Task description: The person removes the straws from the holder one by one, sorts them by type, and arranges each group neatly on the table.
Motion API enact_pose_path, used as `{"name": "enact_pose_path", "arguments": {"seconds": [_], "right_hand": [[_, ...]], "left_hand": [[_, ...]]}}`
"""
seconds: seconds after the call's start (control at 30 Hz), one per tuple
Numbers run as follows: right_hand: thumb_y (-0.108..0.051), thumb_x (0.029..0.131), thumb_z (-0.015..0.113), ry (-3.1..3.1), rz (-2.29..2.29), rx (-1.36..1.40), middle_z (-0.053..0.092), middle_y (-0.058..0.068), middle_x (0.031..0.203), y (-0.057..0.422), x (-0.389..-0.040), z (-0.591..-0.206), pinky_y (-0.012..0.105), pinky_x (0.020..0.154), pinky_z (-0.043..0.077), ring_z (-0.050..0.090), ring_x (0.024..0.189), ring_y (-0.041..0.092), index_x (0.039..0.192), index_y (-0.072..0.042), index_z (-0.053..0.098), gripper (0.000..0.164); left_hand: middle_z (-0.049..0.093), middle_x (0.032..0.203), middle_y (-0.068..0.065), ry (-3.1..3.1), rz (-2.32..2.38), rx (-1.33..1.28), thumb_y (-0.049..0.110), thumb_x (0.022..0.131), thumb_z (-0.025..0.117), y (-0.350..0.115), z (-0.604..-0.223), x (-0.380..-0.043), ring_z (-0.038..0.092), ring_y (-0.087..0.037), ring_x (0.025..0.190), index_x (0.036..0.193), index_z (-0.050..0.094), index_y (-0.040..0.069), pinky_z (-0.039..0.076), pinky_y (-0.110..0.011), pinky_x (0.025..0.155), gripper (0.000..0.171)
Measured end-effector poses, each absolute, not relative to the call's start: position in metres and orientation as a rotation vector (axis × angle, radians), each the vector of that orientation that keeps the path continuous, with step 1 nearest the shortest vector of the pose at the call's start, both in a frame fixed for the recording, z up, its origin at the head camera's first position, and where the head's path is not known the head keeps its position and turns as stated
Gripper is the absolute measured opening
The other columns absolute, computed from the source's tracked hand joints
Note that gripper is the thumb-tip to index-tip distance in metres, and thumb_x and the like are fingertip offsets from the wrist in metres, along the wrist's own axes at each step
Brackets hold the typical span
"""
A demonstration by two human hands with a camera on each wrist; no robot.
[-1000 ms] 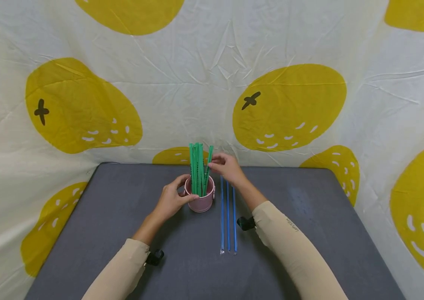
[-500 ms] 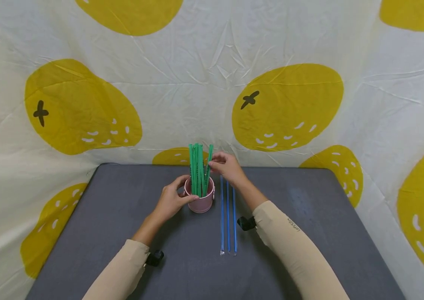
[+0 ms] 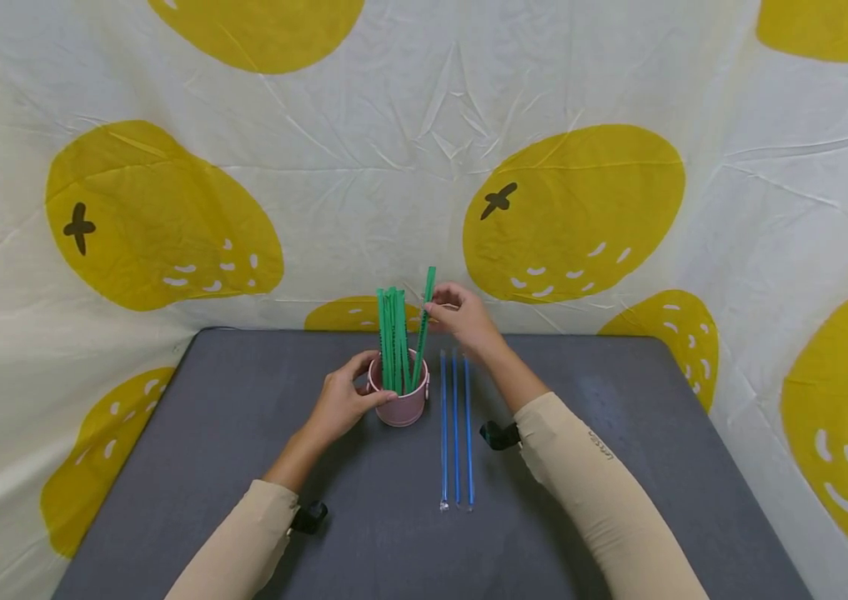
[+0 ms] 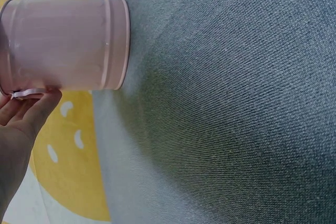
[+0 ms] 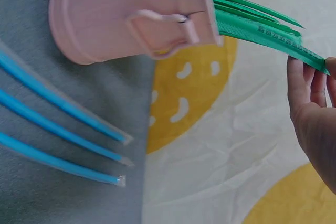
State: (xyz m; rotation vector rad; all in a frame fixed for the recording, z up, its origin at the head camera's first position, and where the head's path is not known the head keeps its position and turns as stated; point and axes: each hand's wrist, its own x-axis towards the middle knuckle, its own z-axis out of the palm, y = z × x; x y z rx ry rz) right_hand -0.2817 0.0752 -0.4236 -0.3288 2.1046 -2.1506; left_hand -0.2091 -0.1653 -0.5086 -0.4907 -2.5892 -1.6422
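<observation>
A small pink bucket with side handles stands upright on the table. My left hand grips its rim, thumb at the front; the left wrist view shows fingers by a handle. Several long green paper sleeves stand in the bucket. My right hand pinches one slim green sleeve with dark print near its upper end. That sleeve leans right and stands higher than the others, its lower end still inside the bucket. In the right wrist view, thumb and fingertips hold the sleeve's end.
Three blue straws in clear wrappers lie side by side on the dark grey table, just right of the bucket. A white cloth printed with yellow fruit hangs behind the table's far edge.
My right hand has moved up and slightly right, drawing one green sleeve partly out of the bucket. My left hand and the bucket have stayed in place.
</observation>
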Motion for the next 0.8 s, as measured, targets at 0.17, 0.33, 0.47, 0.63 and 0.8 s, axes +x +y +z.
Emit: {"name": "enact_pose_path", "arguments": {"seconds": [0.17,0.33,0.47,0.63,0.8], "right_hand": [[0.004,0.102,0.059,1.992,-2.281,-0.335,0.054,0.001,0.097,0.082,-0.281,-0.413,0.03,0.08,0.065,0.065,0.084,0.009,0.11,-0.002,0.057,0.01],[0.003,0.101,0.06,1.947,-2.366,-0.384,0.056,0.002,0.096,0.092,-0.28,-0.399,0.028,0.077,0.065,0.068,0.088,0.014,0.109,-0.004,0.058,0.011],[0.003,0.101,0.061,1.945,-2.411,-0.395,0.057,0.003,0.096,0.1,-0.281,-0.389,0.029,0.077,0.065,0.071,0.089,0.017,0.106,-0.007,0.06,0.012],[0.001,0.1,0.063,1.975,-2.441,-0.417,0.06,0.005,0.097,0.112,-0.283,-0.378,0.029,0.076,0.066,0.072,0.088,0.016,0.106,-0.009,0.063,0.011],[-0.002,0.101,0.064,2.042,-2.421,-0.407,0.06,0.004,0.098,0.125,-0.283,-0.371,0.031,0.08,0.065,0.07,0.089,0.013,0.106,-0.011,0.063,0.011]], "left_hand": [[0.063,0.142,-0.017,-2.579,-1.647,-0.494,0.024,0.08,0.091,-0.165,-0.509,-0.208,0.059,-0.033,0.134,0.146,0.054,0.006,0.061,-0.045,0.096,0.077],[0.064,0.14,-0.017,-2.565,-1.628,-0.503,0.023,0.079,0.091,-0.164,-0.51,-0.208,0.06,-0.033,0.133,0.144,0.055,0.006,0.061,-0.045,0.095,0.076],[0.063,0.141,-0.018,-2.566,-1.625,-0.511,0.022,0.08,0.091,-0.165,-0.511,-0.208,0.06,-0.034,0.133,0.145,0.055,0.005,0.061,-0.045,0.095,0.076],[0.064,0.14,-0.018,-2.575,-1.61,-0.493,0.023,0.08,0.091,-0.165,-0.511,-0.21,0.06,-0.034,0.133,0.145,0.055,0.005,0.061,-0.044,0.095,0.076],[0.064,0.139,-0.017,-2.581,-1.597,-0.488,0.024,0.079,0.092,-0.165,-0.509,-0.211,0.061,-0.035,0.132,0.144,0.056,0.005,0.061,-0.044,0.096,0.077]]}}
